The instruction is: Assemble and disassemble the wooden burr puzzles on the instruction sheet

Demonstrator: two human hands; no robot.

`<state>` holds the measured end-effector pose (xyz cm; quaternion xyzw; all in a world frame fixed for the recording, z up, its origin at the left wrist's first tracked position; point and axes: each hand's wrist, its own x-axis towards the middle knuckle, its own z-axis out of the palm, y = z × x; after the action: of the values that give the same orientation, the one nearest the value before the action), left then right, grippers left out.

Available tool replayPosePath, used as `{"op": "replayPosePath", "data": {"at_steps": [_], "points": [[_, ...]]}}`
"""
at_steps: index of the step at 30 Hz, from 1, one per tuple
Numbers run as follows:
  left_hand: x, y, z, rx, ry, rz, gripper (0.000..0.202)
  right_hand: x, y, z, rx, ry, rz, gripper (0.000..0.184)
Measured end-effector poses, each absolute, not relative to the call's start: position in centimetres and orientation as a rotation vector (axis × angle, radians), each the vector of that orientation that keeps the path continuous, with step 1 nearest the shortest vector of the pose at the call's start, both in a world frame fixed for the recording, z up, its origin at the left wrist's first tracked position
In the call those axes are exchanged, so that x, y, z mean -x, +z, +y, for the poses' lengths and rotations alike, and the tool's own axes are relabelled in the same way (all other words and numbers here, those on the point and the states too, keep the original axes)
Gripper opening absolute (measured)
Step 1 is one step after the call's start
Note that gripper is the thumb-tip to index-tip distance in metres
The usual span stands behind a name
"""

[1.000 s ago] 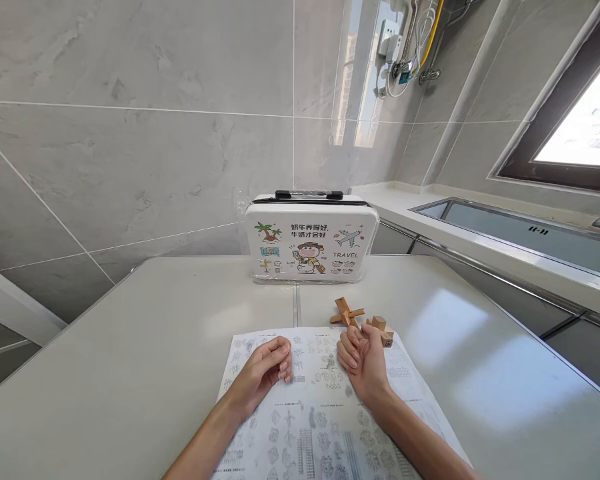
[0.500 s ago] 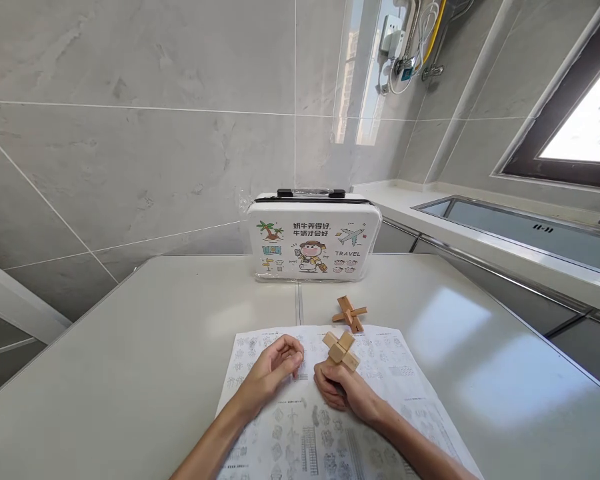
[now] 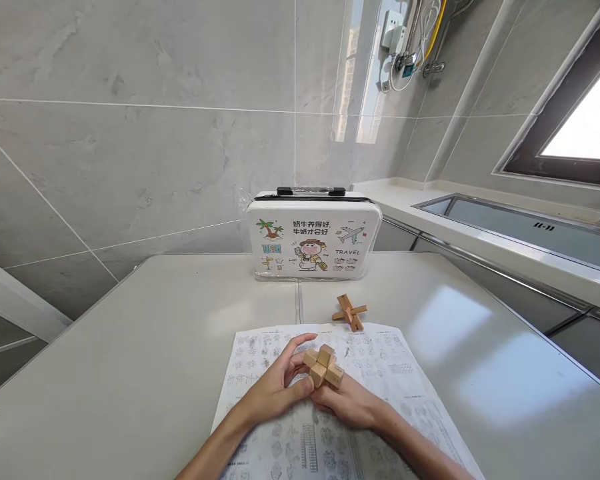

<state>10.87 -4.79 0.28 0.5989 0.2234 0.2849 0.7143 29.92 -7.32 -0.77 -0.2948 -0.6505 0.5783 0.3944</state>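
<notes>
A pale wooden burr puzzle (image 3: 321, 367) of crossed blocks is held above the printed sheet (image 3: 265, 440). My right hand (image 3: 347, 402) grips it from below and the right, with some of its fingers hidden. My left hand (image 3: 280, 390) meets its left side, the thumb against the near end and other fingers behind. The left index finger stretches out past the puzzle. Beyond my hands, a darker brown wooden burr puzzle (image 3: 350, 313) lies at the sheet's far edge.
A white carry case (image 3: 314, 243) with cartoon prints and clear wrap stands at the back of the pale table (image 3: 130, 373), before a grey tiled wall. On the right is a counter with a sink (image 3: 525, 227) below a window. Cables and a socket (image 3: 391, 27) are on the wall.
My left hand has moved right and closed around the left side of the pale puzzle. My right hand has brought the puzzle slightly left and down, turning it.
</notes>
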Motion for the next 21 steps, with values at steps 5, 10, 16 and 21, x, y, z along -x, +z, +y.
{"op": "replayPosePath", "data": {"at_steps": [5, 10, 16, 21], "points": [[-11.1, 0.3, -4.8, -1.267, 0.655, 0.511, 0.087, -29.9, -0.1, -7.3, 0.750, 1.365, -1.758, 0.022], [-10.9, -0.2, -4.2, -1.166, 0.767, 0.550, 0.079, -30.6, -1.5, -7.0, 0.792, 1.479, -1.725, 0.028], [-10.4, -0.3, -3.5, -1.055, 0.913, 0.631, 0.089, -30.8, -2.7, -6.2, 0.606, 1.812, -1.337, 0.059], [-10.7, 0.4, -3.7, -1.115, 0.877, 0.641, 0.089, -30.5, -3.5, -5.8, 0.560, 1.873, -1.118, 0.064]]}}
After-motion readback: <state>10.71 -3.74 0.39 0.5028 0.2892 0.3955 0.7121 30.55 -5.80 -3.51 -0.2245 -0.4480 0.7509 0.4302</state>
